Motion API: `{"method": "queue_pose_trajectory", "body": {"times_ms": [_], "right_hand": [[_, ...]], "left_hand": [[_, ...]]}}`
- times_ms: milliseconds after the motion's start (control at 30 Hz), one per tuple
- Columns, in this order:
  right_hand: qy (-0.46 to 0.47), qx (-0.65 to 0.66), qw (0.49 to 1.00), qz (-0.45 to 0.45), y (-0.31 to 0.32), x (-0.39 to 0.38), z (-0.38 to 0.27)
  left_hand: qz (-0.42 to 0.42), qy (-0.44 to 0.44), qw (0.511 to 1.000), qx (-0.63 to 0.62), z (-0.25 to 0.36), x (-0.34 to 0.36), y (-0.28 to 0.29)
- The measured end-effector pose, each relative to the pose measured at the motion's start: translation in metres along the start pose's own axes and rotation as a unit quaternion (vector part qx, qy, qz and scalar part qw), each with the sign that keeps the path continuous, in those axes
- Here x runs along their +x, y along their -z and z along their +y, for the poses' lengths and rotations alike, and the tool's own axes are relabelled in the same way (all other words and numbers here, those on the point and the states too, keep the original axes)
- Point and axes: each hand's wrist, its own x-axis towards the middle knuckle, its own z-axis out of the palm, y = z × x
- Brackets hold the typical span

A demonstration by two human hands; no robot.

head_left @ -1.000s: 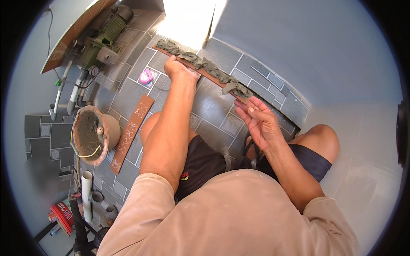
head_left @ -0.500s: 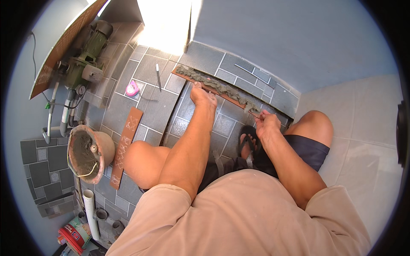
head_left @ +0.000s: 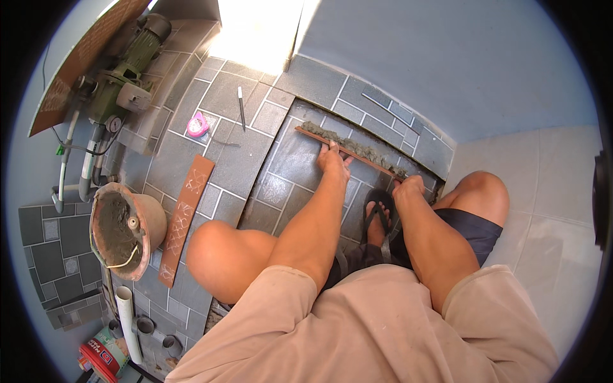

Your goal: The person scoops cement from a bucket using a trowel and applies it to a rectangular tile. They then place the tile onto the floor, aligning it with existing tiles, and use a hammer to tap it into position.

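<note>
A narrow tile strip (head_left: 368,162) with a reddish-brown edge and a ridge of wet grey mortar (head_left: 352,147) along its top is held between both hands. My left hand (head_left: 334,159) grips its near edge left of the middle, fingers partly beneath it. My right hand (head_left: 409,186) is closed on its right end; the fingertips are partly hidden. The strip lies over a sunken tiled section (head_left: 290,163), close to that section's far edge. Whether it touches the surface below, I cannot tell.
Left of me lie another reddish-brown strip (head_left: 185,220), a pink tape measure (head_left: 197,125) and a pen-like marker (head_left: 241,108). A bucket of mortar (head_left: 159,223) stands beside a green pump (head_left: 137,57). My sandalled foot (head_left: 378,216) is below the right hand. A grey wall (head_left: 447,64) rises beyond.
Both hands have brought the mortar-covered strip right and slightly nearer. Its left end has left the raised floor's edge and is now over the sunken section. My view has shifted slightly.
</note>
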Motion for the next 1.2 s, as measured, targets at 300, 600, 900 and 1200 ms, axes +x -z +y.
{"method": "queue_pose_trajectory", "body": {"times_ms": [300, 600, 900, 1200], "right_hand": [[0.011, 0.002, 0.998, -0.065, -0.026, 0.004, 0.018], [0.006, -0.004, 0.994, -0.113, -0.037, 0.0, 0.025], [-0.002, -0.011, 0.989, -0.147, -0.037, 0.013, 0.035], [0.018, -0.025, 0.988, -0.153, -0.044, 0.015, 0.039]], "left_hand": [[-0.006, -0.038, 0.997, 0.06, 0.021, 0.04, -0.02], [0.027, -0.054, 0.995, 0.075, 0.026, 0.065, -0.029], [0.069, -0.078, 0.987, 0.126, 0.022, 0.066, -0.042], [0.107, -0.122, 0.972, 0.171, 0.022, 0.071, -0.048]]}}
